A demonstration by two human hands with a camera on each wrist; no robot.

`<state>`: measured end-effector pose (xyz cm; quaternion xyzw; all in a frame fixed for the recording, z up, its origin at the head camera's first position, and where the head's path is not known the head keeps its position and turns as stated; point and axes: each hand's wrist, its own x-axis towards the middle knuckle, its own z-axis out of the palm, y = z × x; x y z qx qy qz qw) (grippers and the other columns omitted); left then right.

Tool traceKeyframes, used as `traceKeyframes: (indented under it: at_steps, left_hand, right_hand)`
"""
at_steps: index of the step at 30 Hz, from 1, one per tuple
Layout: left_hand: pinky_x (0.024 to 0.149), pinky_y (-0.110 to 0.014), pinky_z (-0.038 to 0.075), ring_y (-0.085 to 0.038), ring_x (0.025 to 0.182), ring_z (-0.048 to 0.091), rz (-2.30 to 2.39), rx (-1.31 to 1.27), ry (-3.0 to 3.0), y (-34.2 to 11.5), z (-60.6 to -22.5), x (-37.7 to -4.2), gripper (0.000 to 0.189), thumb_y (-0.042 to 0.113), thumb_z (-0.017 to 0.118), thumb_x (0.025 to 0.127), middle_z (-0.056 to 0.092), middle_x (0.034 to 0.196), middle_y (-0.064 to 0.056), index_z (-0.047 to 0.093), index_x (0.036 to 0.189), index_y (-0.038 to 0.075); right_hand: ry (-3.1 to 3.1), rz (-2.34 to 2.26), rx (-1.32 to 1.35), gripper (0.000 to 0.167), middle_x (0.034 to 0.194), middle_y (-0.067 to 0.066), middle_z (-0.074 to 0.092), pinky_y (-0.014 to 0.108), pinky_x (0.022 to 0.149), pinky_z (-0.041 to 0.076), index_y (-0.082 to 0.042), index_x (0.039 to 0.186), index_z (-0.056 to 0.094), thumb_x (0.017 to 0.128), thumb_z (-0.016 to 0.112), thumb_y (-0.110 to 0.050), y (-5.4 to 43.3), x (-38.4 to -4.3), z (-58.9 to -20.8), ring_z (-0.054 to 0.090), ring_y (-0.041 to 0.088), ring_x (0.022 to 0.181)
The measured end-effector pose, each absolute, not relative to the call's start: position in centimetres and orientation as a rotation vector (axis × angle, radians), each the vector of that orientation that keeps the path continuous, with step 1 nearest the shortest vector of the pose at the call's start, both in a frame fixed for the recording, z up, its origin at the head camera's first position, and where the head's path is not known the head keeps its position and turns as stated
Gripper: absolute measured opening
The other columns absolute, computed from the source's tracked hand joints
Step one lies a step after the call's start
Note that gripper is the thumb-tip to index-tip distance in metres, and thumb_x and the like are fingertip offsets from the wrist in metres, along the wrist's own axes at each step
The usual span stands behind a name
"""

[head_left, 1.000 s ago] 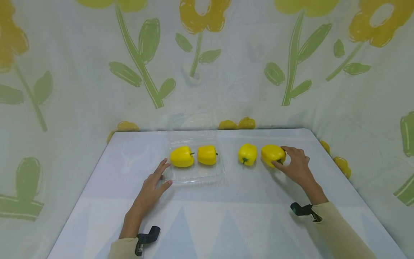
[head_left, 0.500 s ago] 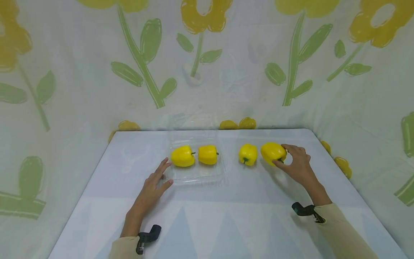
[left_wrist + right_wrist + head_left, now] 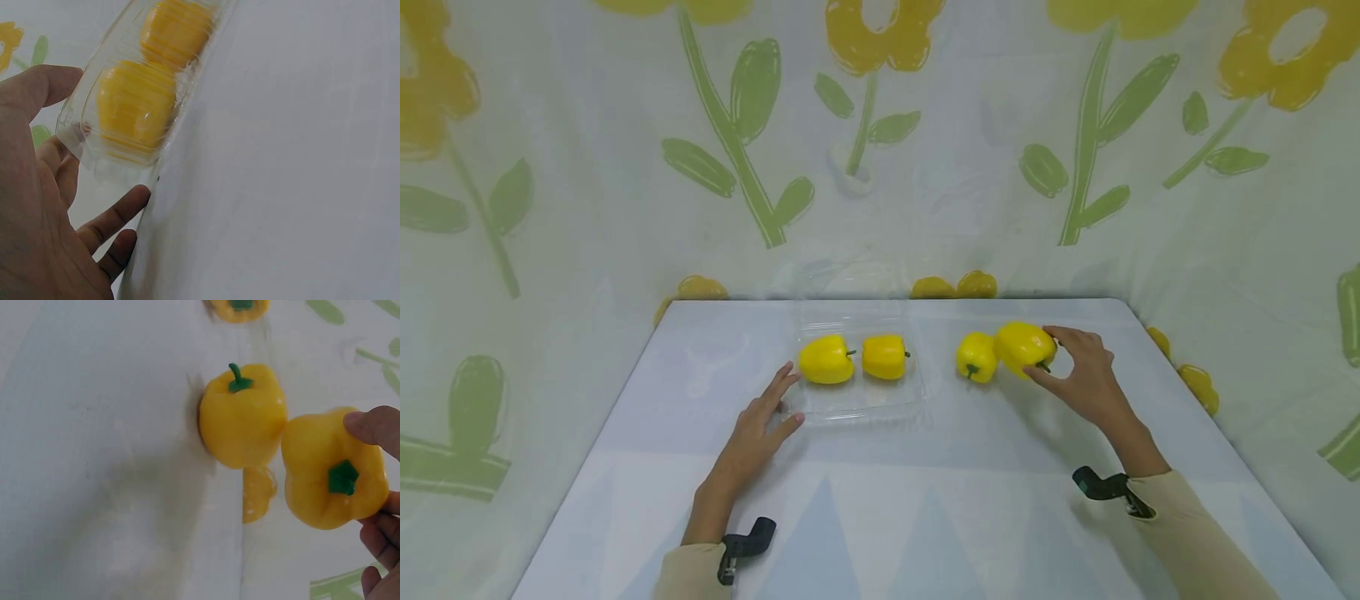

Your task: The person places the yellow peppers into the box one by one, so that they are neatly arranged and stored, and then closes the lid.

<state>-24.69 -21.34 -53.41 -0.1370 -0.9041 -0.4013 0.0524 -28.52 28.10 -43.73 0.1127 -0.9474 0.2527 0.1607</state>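
In my right hand (image 3: 1084,371) is a yellow bell pepper (image 3: 1024,348), pinched between thumb and fingers and raised off the table. Its green stem faces the wrist camera in the right wrist view, where the thumb presses on its side. Just left of it another yellow bell pepper (image 3: 977,357) rests on the table, overlapping it in the head view. My left hand (image 3: 751,433) lies at the left side of a clear plastic clamshell box (image 3: 865,410), thumb and fingertips at its edge. Two yellow bell peppers, one left (image 3: 827,360) and one right (image 3: 885,357), lie inside.
The box's clear lid (image 3: 852,287) stands open at the back, against the flower-printed cloth (image 3: 955,167). The white table (image 3: 880,492) ends at this cloth, which hangs behind and on both sides.
My right hand has lifted its bell pepper and carried it slightly left, close to the neighbouring one. The left hand stays at the box's edge; the head view has shifted a little.
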Motion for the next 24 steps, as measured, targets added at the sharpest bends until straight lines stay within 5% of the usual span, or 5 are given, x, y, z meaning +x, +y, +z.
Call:
traceKeyframes:
  at_steps: [24]
  left_hand:
    - [0.101, -0.065, 0.026, -0.023, 0.114, 0.048, -1.239, -0.381, -2.771, -21.4, -53.3, -24.6, 0.065, 0.042, 0.058, 0.101, 0.013, 0.166, 0.015, 0.028, 0.158, 0.032]
  right_hand:
    - [-2.684, 0.777, 0.438, 0.071, 0.136, 0.02, 0.055, 0.063, 0.092, 0.026, -0.002, 0.139, 0.053, 0.081, 0.085, -0.027, 25.4, -28.9, -43.1, 0.039, 0.041, 0.125]
